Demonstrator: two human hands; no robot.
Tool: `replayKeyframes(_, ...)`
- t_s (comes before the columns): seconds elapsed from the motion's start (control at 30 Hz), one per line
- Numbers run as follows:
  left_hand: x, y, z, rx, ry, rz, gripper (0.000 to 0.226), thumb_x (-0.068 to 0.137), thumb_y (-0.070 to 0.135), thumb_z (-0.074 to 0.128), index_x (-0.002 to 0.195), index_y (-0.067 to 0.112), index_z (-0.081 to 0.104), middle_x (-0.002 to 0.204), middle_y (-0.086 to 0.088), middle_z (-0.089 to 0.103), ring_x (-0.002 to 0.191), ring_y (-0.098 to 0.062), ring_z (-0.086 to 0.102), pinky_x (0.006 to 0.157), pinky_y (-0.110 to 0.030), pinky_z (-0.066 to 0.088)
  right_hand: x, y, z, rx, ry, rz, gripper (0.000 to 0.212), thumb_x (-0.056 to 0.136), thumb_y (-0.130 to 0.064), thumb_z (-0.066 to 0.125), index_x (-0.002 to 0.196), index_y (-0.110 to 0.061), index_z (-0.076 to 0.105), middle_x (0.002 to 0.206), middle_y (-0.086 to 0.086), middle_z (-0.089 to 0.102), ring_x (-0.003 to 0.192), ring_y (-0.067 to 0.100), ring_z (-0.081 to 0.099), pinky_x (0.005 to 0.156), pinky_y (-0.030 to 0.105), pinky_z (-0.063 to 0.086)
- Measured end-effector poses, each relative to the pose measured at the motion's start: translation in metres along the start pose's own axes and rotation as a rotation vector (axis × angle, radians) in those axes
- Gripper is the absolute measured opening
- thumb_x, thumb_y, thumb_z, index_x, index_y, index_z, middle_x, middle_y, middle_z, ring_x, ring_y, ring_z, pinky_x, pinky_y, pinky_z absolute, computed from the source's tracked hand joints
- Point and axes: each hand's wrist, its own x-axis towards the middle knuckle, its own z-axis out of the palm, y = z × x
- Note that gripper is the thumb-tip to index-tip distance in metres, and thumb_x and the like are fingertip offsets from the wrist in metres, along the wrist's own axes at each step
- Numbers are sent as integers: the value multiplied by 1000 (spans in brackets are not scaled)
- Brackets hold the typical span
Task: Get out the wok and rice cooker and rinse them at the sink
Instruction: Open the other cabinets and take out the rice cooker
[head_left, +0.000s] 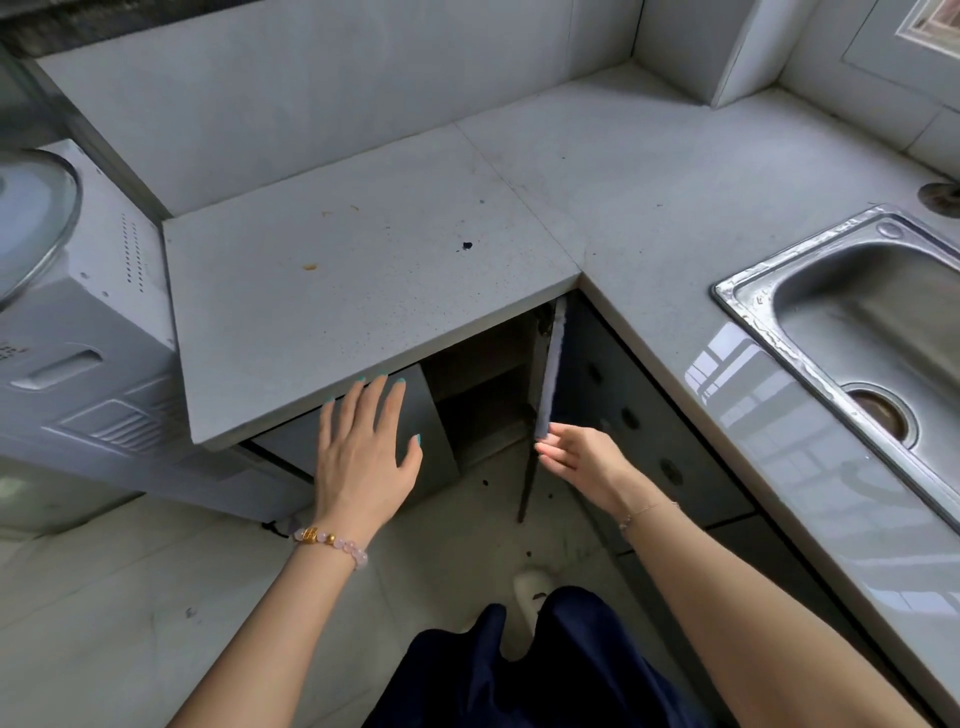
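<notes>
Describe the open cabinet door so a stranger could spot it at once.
From the steel sink, follow the counter left to its inner corner. Under that corner the open door stands edge-on at the right hand; the left door beside it shows its flat face.

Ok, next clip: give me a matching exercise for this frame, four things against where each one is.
Things:
1. left hand
2. right hand
3. sink
4. glass lid

Places:
A. at far left, by the white appliance
B. set in the counter at right
C. at the edge of the open cabinet door
D. fingers spread, in front of the left cabinet door

Pairs: 1-D, 2-C, 3-B, 4-A.
</notes>
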Motion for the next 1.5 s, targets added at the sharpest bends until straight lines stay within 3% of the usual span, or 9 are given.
replayKeyframes(0.2,-3,-7,-4,-8,-1,-57,57,80,33,53,132,9,50,136,-12,51,128,-32,45,105,-53,36,8,-2,60,-37,-170,41,39,94,0,38,133,-5,41,134,11,48,121,23,51,99,38,45)
replayKeyframes(0.4,-1,-1,0,-31,-65,-49,59,81,39,37,129,9,53,133,-11,54,124,-30,48,102,-51,40,23,2,37,-107,-94,42,32,94,-17,50,124,-8,55,120,6,60,108,19,58,82,32,52)
replayKeyframes(0.5,9,13,7,-36,-110,27,58,81,38,40,130,9,52,134,-11,53,125,-31,49,103,-52,40,20,-3,15,-171,-9,-63,27,95,-15,46,120,-11,58,119,4,62,107,16,57,87,33,50)
replayKeyframes(0.6,26,32,10,-47,-126,88,58,82,38,40,133,10,50,136,-11,52,127,-30,47,105,-51,38,4,-15,-7,-499,72,-315,37,95,-13,41,131,-17,50,130,0,56,119,14,50,101,30,41)
replayKeyframes(0.87,85,96,17,-86,-121,237,59,84,39,40,135,10,48,139,-10,50,129,-29,46,106,-48,35,-25,-68,-44,-960,331,-812,52,92,-36,52,140,-21,39,141,-6,44,130,9,38,107,26,30)
replayKeyframes(0.97,100,116,17,-117,-121,311,61,84,41,35,134,10,49,137,-11,52,128,-30,48,105,-49,38,-33,-82,-57,-1073,467,-874,52,92,-36,52,140,-18,39,139,-1,45,130,13,36,105,23,27)
replayKeyframes(1.17,125,137,25,-179,-169,574,62,84,42,34,136,11,47,139,-10,50,130,-28,46,106,-47,34,-59,-80,-75,-1140,801,-831,56,91,-34,54,141,-13,39,143,5,42,135,22,35,113,35,25)
replayKeyframes(1.4,110,150,45,-569,-481,713,58,94,37,46,146,20,29,152,4,29,141,-14,23,115,-29,17,-106,-34,-70,-1098,1191,-706,59,86,-44,42,134,-10,46,137,8,48,128,28,44,105,42,35)
replayKeyframes(1.5,93,171,58,-899,-921,501,46,95,32,49,139,22,40,143,6,42,130,-10,38,107,-26,30,-126,-9,-72,-1058,1329,-611,59,86,-44,43,134,-9,46,138,9,48,129,28,42,106,42,35)
